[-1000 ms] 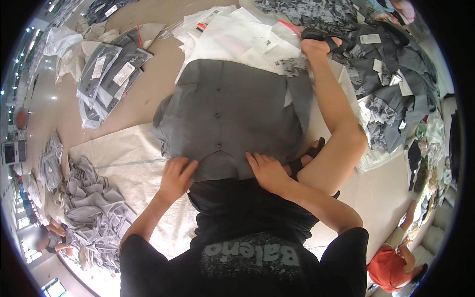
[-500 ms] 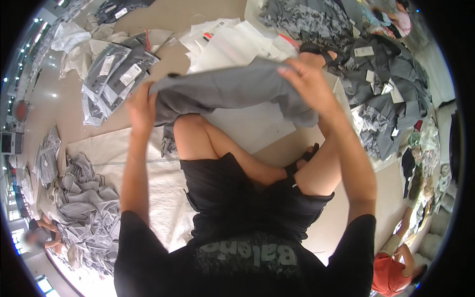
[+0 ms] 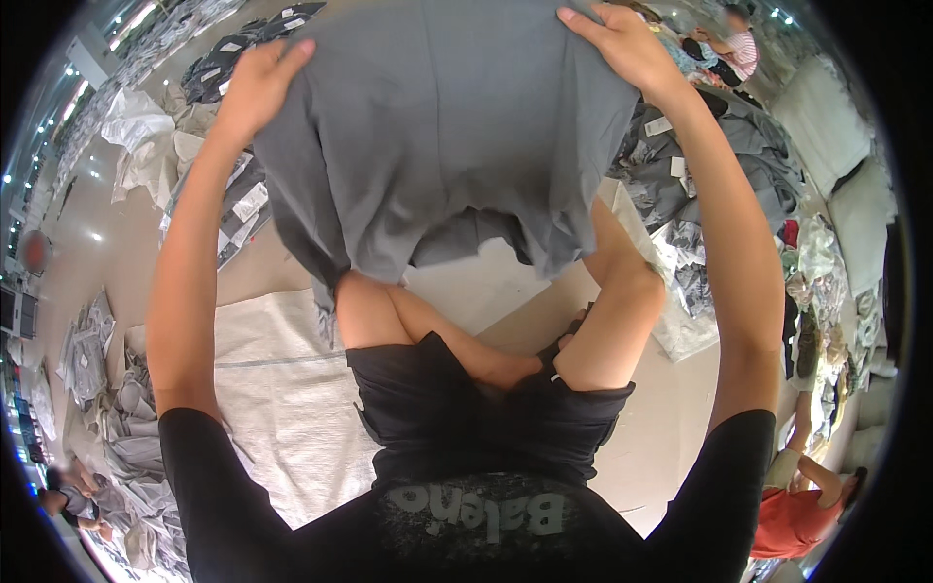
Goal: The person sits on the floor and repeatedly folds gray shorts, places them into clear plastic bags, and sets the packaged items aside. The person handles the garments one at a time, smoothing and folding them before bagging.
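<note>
A plain grey garment (image 3: 437, 126) hangs spread out in front of me above my crossed legs; its exact kind is not clear. My left hand (image 3: 262, 83) grips its upper left side, thumb on the near face. On the upper right side my right hand (image 3: 627, 49) pinches the cloth the same way. The fabric sags in folds between them, and its lower edge reaches my knees. Behind the cloth, most of a white sheet (image 3: 486, 282) on the floor is hidden.
Bagged grey garments (image 3: 238, 209) lie left, beyond a pale woven mat (image 3: 292, 389). Heaped grey clothes (image 3: 141, 447) sit lower left, tagged dark ones (image 3: 748, 160) at right. Other people sit upper right, lower left and lower right, one in a red top (image 3: 797, 520).
Both hands have risen and moved farther from me, and slightly apart. The garment, earlier a folded band, has opened out into a wide hanging panel.
</note>
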`<action>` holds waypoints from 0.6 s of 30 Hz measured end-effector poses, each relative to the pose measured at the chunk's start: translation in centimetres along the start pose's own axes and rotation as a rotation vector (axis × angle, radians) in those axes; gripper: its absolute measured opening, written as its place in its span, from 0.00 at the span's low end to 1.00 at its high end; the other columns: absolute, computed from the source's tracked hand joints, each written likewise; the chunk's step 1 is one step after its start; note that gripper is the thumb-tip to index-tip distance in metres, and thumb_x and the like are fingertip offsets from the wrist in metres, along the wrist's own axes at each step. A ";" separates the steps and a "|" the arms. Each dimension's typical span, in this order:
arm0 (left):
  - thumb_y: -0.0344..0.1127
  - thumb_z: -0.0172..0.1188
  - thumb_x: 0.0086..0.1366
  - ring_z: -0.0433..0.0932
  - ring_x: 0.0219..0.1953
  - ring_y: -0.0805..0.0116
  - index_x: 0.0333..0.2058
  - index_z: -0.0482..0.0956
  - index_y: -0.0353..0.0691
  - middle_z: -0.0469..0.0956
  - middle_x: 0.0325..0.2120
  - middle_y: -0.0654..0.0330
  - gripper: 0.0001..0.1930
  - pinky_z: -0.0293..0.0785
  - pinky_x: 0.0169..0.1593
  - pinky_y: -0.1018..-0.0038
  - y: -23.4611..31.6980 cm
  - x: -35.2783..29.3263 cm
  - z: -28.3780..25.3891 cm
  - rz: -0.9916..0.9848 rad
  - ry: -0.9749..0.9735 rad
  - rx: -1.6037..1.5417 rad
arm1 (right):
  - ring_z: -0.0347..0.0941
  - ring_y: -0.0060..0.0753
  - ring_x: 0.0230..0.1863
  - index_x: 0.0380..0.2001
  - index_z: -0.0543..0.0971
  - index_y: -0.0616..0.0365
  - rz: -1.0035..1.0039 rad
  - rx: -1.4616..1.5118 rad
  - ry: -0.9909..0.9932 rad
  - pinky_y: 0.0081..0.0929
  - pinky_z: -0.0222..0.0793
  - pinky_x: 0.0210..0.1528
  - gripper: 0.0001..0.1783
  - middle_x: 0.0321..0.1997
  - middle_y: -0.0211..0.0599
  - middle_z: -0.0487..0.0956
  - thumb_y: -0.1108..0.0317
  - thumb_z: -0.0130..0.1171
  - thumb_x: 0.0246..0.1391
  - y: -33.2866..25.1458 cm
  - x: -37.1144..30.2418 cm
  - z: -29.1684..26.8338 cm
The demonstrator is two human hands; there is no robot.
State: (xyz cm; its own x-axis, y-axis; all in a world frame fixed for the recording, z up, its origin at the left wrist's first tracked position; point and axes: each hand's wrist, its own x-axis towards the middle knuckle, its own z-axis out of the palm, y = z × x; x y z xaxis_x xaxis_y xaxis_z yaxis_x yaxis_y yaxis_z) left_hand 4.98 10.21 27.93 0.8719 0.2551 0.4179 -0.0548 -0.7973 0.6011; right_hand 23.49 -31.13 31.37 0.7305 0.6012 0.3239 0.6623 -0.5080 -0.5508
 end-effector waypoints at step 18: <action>0.40 0.59 0.75 0.78 0.33 0.71 0.50 0.75 0.35 0.79 0.36 0.59 0.15 0.76 0.33 0.74 11.2 3.4 2.2 0.157 0.637 -0.728 | 0.84 0.37 0.40 0.48 0.81 0.62 0.012 0.947 0.225 0.33 0.83 0.42 0.17 0.42 0.41 0.85 0.58 0.55 0.73 -10.3 -1.0 -1.9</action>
State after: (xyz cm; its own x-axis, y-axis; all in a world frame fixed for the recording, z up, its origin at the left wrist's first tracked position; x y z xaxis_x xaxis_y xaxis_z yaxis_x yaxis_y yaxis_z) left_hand 8.43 0.95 34.56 0.4154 0.5930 0.6898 -0.6211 -0.3692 0.6914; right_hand 16.29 -27.65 38.19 0.8163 0.4175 0.3992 0.3179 0.2522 -0.9140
